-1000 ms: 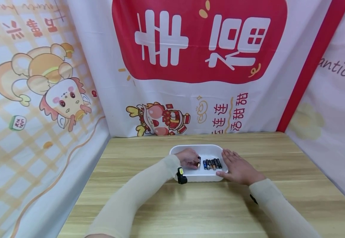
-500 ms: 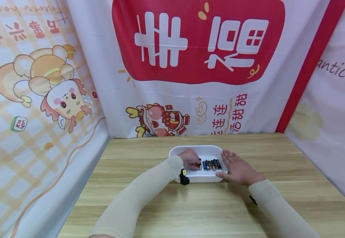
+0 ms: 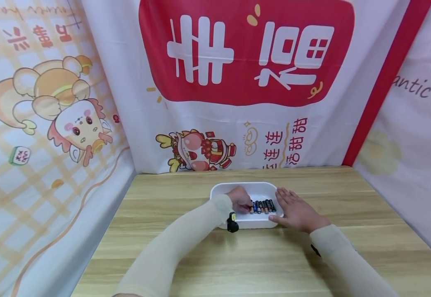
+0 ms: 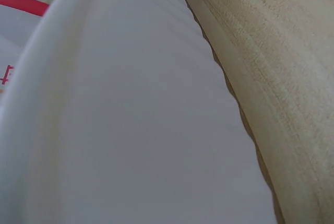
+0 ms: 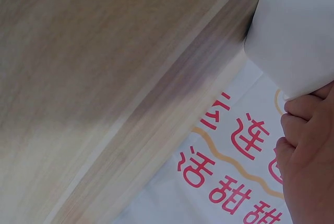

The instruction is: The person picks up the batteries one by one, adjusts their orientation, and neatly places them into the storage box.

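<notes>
A white plastic box (image 3: pixel 252 224) holds a row of several AA-size batteries (image 3: pixel 264 206), lying side by side toward its right half. My left hand (image 3: pixel 240 198) reaches inside and pinches one battery (image 3: pixel 252 209) at the left end of that row, its upper part partly behind the fingers. Flat along the box's right end lies my right hand (image 3: pixel 296 212), fingers straight and thumb at the front corner. The box's outer wall (image 4: pixel 151 104) fills the left wrist view, hiding the left hand there. In the right wrist view, the right hand (image 5: pixel 310 151) touches the box end (image 5: pixel 297 25).
The box stands on a wood-grain table (image 3: pixel 267 264), near its back edge. A printed cloth (image 3: pixel 208 115) hangs right behind the table, and more cloth walls stand on the left (image 3: pixel 59 173) and right (image 3: pixel 412 136).
My left hand has moved right inside the box, bringing the pinched battery up against the row's left end. The right hand stays at the box's right end.
</notes>
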### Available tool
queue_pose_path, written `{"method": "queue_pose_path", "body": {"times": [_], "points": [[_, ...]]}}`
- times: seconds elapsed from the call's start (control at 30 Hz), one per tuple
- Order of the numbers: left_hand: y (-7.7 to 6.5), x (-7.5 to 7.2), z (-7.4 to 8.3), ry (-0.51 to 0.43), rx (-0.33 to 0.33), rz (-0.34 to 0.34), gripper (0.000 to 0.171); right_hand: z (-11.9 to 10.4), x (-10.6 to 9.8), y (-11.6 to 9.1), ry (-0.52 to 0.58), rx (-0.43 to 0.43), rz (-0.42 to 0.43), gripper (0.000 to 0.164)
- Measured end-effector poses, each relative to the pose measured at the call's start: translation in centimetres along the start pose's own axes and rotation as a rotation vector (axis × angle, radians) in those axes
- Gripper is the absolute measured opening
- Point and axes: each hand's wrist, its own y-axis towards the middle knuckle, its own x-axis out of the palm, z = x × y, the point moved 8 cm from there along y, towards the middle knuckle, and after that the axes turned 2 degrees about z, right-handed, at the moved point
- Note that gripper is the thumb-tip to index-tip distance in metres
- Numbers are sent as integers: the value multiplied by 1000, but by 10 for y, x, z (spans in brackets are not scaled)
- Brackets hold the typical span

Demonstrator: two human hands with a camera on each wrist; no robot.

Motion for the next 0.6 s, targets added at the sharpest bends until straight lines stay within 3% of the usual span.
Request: {"method": "queue_pose_path", "body": {"times": [0.27, 0.6], "points": [[6, 1, 2, 77, 24, 10, 13, 2, 1, 1, 2, 7, 4, 100], [8, 0, 0, 104, 33, 24, 14, 2, 3, 3, 0, 15, -14, 101]]}}
